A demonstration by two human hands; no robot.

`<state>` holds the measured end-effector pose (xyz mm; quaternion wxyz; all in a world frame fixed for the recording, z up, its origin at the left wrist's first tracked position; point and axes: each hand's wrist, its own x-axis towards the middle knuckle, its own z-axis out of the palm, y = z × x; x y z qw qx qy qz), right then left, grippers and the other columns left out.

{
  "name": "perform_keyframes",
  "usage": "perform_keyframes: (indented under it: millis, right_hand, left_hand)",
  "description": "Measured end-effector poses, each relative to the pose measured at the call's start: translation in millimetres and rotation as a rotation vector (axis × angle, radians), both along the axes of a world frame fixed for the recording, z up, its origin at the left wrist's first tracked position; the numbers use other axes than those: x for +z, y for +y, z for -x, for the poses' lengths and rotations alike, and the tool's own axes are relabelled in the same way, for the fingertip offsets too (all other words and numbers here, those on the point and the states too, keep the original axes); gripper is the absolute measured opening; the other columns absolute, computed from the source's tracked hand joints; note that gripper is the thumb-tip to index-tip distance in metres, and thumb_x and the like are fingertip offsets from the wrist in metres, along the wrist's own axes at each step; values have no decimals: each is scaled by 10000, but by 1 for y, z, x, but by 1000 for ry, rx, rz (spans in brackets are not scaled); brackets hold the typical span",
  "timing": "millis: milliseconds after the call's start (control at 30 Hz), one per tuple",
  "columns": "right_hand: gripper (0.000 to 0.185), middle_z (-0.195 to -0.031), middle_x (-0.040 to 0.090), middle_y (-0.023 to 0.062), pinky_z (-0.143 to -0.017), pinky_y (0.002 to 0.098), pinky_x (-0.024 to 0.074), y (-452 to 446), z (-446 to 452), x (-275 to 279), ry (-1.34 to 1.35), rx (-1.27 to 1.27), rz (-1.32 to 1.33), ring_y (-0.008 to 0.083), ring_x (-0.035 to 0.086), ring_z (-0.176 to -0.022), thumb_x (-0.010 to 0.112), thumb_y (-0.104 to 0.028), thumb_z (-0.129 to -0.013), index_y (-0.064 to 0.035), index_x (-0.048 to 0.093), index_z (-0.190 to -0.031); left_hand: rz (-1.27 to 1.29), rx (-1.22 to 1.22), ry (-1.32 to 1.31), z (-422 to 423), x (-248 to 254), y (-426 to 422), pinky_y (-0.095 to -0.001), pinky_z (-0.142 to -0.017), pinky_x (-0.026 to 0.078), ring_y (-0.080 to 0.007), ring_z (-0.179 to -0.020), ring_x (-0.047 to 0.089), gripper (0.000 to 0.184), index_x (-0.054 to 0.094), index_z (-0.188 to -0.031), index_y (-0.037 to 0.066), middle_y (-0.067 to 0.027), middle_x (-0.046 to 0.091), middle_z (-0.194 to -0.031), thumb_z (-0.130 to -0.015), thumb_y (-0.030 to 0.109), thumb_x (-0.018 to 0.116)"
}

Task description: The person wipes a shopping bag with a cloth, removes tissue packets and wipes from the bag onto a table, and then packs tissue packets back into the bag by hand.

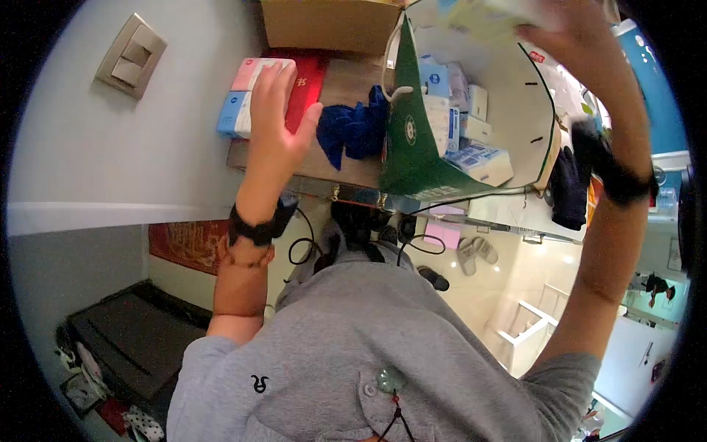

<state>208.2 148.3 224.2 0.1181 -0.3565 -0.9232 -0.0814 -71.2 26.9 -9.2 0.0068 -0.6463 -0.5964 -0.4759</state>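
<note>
Nearest, wears a grey short-sleeved shirt (317, 331) with a small black curled emblem (259, 384) to the left and a round pale green pendant (389, 380) on a dark cord near the middle. Beyond its hem, looks down on a shiny pale floor with grey slippers (468, 255) to the right. Farther out, reaches to the left with the left hand (281, 136), keeping thumb and fingers apart, over the right side of a stack of pink and blue-and-white soft packs (234, 110). Cannot tell contact from hovering there. Shows beside the stack a flat bright red item (312, 82) on a brown wooden surface (352, 79), and, between that and the bag, a crumpled dark blue cloth (352, 129). To the right of the cloth, finds a large open green bag (412, 158) with a pale cord handle and white lining, loaded with blue and white wrapped packs (479, 162). To the right of the bag, includes a dark fabric item (567, 195). At the far right, extends the right hand (571, 31) to a blurred pale package (482, 13) over the bag's far side, with fingers at its edge. Cannot tell a firm clamp from a light touch. Farthest, behind the wooden surface, ends at a brown cardboard box (331, 28).
</note>
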Motion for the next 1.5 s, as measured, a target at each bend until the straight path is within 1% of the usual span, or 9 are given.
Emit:
perform_keyframes:
  millis: [167,200,300,367,567,800,1200,1400,1500]
  right_hand:
    - [574,-1220,577,172,-944,375,485,-96,-29,-19,965,-38,299,277,581,-1108,697,-149,-817,-10,476,-1328]
    - [584,-1230,570,166,-953,374,482,-114,-26,-32,1173,-28,408,267,576,-1116,698,-138,-822,-13,463,-1341]
    - [616,-1261,549,146,-978,370,471,-147,18,-75,1347,79,866,237,562,-1138,699,-108,-835,-21,425,-1380]
    - [692,-1270,515,158,-938,350,490,-150,60,-104,1244,146,1076,227,570,-1124,714,-116,-843,-17,324,-1407]
    - [777,-1241,506,208,-728,315,549,-124,124,-204,1132,-43,1374,218,641,-931,706,-225,-884,-40,224,-1465]
    - [667,-1137,614,167,-704,302,537,-96,158,-264,1107,-121,1517,205,641,-943,723,-188,-858,-31,394,-1416]
    - [639,-1081,633,155,-664,269,517,-81,193,-303,1202,-91,1319,168,637,-879,714,-226,-884,19,413,-1392]
    - [527,-1121,622,112,-821,327,498,-70,162,-334,1490,-260,1529,192,620,-934,578,-296,-962,21,446,-1362]
    - [478,-1205,594,110,-888,327,474,-63,147,-359,1289,-214,1118,221,594,-1022,562,-219,-934,-57,470,-1374]
  left_hand:
    - [37,-576,-661,-25,47,-48,-416,-1164,226,-282,-1412,293,884,251,-1493,58,-178,327,-1501,-815,305,762]
    - [80,-763,-1023,-31,57,-56,-402,-1169,221,-273,-1419,280,1032,126,-1524,56,-159,301,-1517,-786,343,788]
    - [-166,-1093,-1434,-39,58,-69,-404,-1170,217,-251,-1428,250,1020,103,-1522,32,-167,266,-1527,-807,315,773]
    - [-24,-424,-1212,-26,56,-82,-393,-1115,328,-236,-1320,406,859,177,-1497,14,-162,384,-1444,-859,210,717]
    - [61,-25,-1210,15,3,-87,-314,-988,448,-174,-1146,555,573,390,-1394,-16,-115,557,-1266,-889,68,648]
    - [59,10,-1087,40,-44,-85,-305,-978,441,-156,-1138,541,559,397,-1388,-23,-105,550,-1268,-906,99,651]
    - [144,120,-949,77,-79,-65,-274,-940,431,-141,-1083,548,407,507,-1309,-58,-99,604,-1198,-1012,220,505]
    - [205,4,-788,63,-87,-64,-278,-955,421,-133,-1099,536,416,493,-1333,-68,-120,600,-1243,-1014,198,492]
    - [259,-4,-759,60,-85,-70,-277,-962,417,-135,-1108,534,416,490,-1344,-66,-121,593,-1258,-1015,190,486]
